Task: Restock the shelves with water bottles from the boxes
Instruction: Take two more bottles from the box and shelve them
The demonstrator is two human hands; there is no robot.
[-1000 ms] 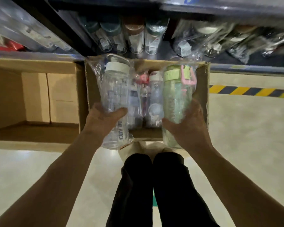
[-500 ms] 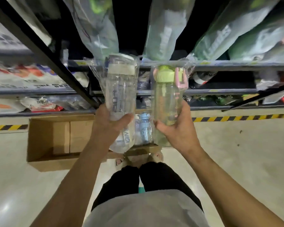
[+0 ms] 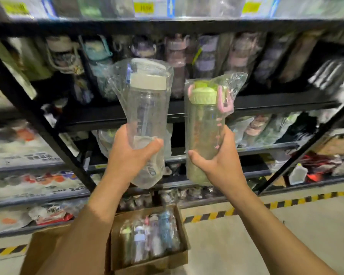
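Both bottles have risen from just above the cardboard box to the level of the black shelves. The left hand curls round the lower half of one bagged clear bottle with a white lid. The right hand clamps the lower part of one green-lidded bottle. Each stands upright, rising above its grip. On the near floor, that box holds more bottles, and a second box sits to its left.

Clear bottle, green-lidded bottle — both bagged

Clear plastic bottles in glossy wrap, matt cardboard box
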